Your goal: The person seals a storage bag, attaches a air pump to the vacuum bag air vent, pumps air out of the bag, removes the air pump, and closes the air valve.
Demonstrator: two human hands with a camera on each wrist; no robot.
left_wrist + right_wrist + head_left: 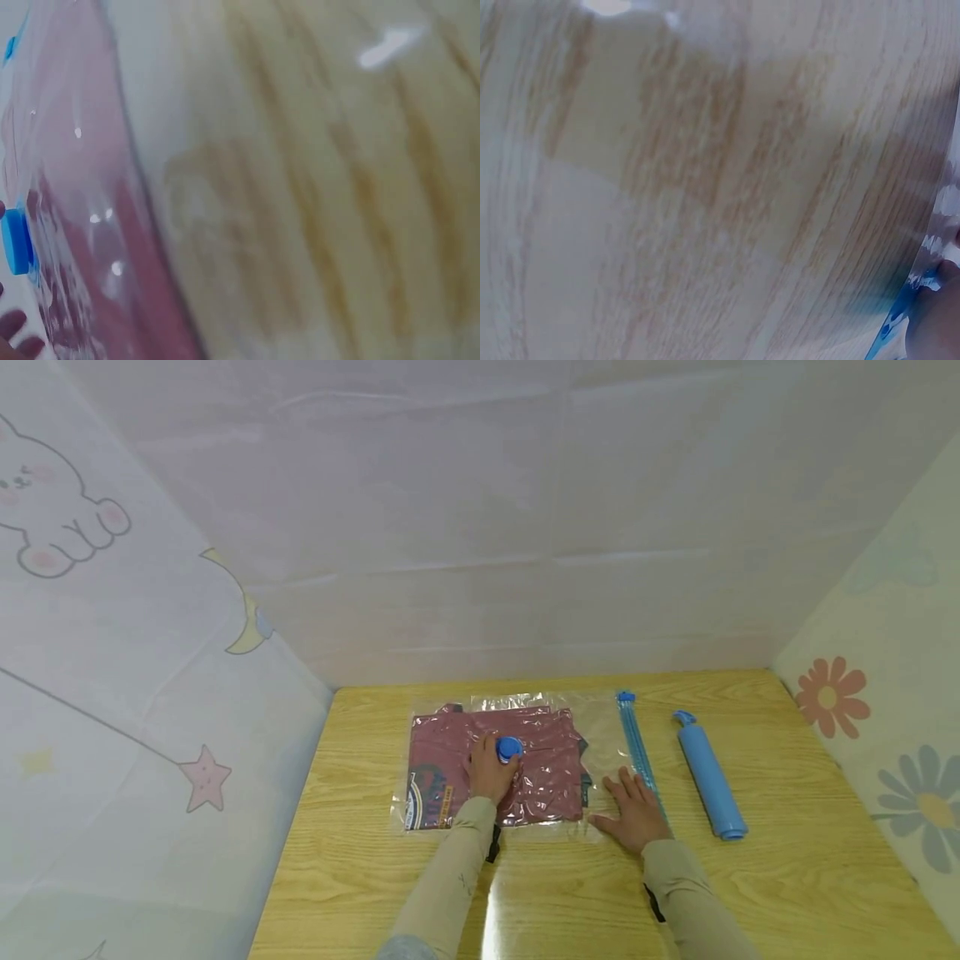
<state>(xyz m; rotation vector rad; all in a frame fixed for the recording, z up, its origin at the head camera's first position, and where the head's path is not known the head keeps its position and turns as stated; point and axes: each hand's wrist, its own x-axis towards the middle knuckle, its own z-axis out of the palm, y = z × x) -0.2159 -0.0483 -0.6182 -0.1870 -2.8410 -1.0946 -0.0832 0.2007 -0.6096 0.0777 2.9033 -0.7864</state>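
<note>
A clear vacuum storage bag (600,743) lies flat on the table with a folded dark-red garment (543,785) inside. Near its middle sits a round blue valve cap (509,748), also at the left edge of the left wrist view. My left hand (491,774) rests on the bag beside the cap, thumb and index finger at its edge. My right hand (633,814) lies with spread fingers on the bag's right end, beside the blue zip strip (637,743). In the right wrist view, part of that hand shows at the lower right by the blue strip.
A blue hand pump (708,781) lies to the right of the bag, its handle towards the back. The wood-grain table (360,885) meets a pale wall covering (480,610) behind and printed walls at both sides. A blue slider (626,697) sits at the strip's far end.
</note>
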